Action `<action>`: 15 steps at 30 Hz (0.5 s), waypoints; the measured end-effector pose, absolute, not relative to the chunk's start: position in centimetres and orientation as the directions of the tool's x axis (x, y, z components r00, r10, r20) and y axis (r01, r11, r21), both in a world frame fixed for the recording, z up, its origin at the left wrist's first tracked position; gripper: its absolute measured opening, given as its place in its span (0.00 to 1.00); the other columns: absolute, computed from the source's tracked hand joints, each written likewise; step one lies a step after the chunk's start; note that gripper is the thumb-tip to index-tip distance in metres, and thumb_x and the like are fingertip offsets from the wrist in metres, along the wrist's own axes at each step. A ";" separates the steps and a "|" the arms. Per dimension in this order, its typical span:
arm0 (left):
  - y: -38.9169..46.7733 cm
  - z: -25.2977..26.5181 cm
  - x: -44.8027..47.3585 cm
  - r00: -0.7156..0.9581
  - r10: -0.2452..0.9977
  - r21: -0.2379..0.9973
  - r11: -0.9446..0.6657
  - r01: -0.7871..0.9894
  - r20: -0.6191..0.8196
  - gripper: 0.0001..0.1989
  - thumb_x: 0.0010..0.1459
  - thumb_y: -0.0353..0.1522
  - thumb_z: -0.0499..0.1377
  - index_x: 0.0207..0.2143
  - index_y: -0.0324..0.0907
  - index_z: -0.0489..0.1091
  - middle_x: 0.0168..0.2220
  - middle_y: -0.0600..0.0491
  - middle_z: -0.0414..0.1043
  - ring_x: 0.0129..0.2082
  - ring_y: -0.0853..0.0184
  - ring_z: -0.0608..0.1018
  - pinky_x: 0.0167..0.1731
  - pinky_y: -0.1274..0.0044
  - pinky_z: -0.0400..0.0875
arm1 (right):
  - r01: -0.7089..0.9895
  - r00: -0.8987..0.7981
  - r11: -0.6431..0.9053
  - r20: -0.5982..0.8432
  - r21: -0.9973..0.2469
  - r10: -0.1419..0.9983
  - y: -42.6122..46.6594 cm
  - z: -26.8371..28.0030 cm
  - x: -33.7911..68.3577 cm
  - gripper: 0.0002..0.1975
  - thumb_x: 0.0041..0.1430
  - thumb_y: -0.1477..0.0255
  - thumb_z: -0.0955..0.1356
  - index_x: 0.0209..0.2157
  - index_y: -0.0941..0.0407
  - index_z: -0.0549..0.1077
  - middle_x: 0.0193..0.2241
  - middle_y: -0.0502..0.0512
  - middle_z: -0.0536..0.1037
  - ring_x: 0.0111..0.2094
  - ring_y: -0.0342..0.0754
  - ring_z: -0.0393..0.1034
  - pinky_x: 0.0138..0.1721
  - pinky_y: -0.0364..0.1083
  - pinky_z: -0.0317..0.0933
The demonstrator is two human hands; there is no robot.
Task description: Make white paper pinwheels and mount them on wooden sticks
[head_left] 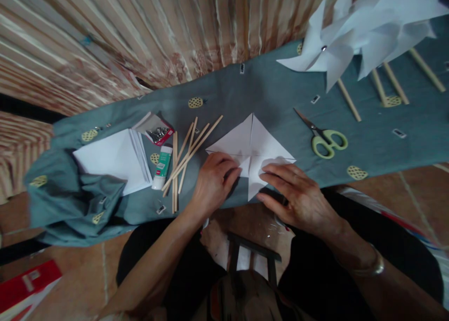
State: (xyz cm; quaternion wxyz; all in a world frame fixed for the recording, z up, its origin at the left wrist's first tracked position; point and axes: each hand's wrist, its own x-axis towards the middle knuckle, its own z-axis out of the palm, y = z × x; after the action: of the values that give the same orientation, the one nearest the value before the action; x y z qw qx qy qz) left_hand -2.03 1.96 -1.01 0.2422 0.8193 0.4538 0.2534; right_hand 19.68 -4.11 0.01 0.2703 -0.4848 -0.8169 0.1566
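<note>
A white paper square (259, 139) with slits cut in from its corners lies turned like a diamond near the table's front edge. My left hand (217, 174) pinches a flap at its lower left, folded in toward the middle. On the right side, the fingers of my right hand (296, 188) rest on the paper with the thumb close to its lower edge, gripping it. Green-handled scissors (329, 142) lie to the right of the paper, blades partly apart. Left of it are several thin wooden sticks (185, 164) in a loose pile.
A glue stick (162, 167), a red and white box of metal pins (159, 134) and a stack of white paper (105, 157) lie on the left. Several white paper pinwheels (336, 45) on sticks fill the back right. A teal cloth (231, 96) covers the narrow table, bunched at left.
</note>
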 end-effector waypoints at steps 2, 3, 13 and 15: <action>2.1 -1.0 -2.0 0.458 0.870 0.622 -0.464 0.631 0.185 0.07 0.63 0.33 0.58 0.34 0.40 0.74 0.35 0.50 0.73 0.38 0.65 0.75 0.41 0.71 0.73 | 0.714 -0.372 0.473 0.293 -0.516 0.881 -4.1 -0.1 19.6 0.17 0.60 0.68 0.69 0.50 0.57 0.73 0.48 0.63 0.77 0.49 0.58 0.71 0.53 0.61 0.67; 2.2 -0.9 -1.9 0.459 0.870 0.620 -0.462 0.634 0.180 0.07 0.62 0.33 0.58 0.33 0.40 0.74 0.35 0.50 0.73 0.38 0.65 0.75 0.40 0.71 0.73 | 0.720 -0.363 0.466 0.294 -0.515 0.884 -4.1 -0.1 19.6 0.17 0.60 0.68 0.69 0.51 0.57 0.73 0.48 0.63 0.76 0.50 0.58 0.71 0.53 0.61 0.67; 2.5 -0.8 -1.8 0.462 0.874 0.610 -0.451 0.652 0.153 0.07 0.62 0.33 0.58 0.32 0.39 0.73 0.35 0.50 0.72 0.36 0.65 0.75 0.39 0.72 0.72 | 0.779 -0.330 0.445 0.314 -0.442 0.890 -3.6 -0.4 18.7 0.23 0.62 0.70 0.67 0.58 0.54 0.66 0.61 0.65 0.65 0.61 0.61 0.60 0.58 0.64 0.61; 2.5 -0.8 -1.7 0.461 0.875 0.611 -0.448 0.652 0.150 0.07 0.62 0.33 0.59 0.32 0.39 0.73 0.35 0.50 0.72 0.36 0.65 0.75 0.39 0.72 0.72 | 0.787 -0.327 0.439 0.309 -0.434 0.893 -3.5 -0.5 18.6 0.23 0.62 0.70 0.67 0.58 0.54 0.66 0.62 0.65 0.64 0.62 0.62 0.59 0.59 0.64 0.60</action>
State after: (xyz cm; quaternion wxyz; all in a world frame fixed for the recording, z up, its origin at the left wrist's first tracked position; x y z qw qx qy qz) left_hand -1.74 2.48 -0.79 0.2426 0.8194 0.4659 0.2295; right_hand 18.56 -3.51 -0.50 0.2575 -0.5196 -0.8082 0.1029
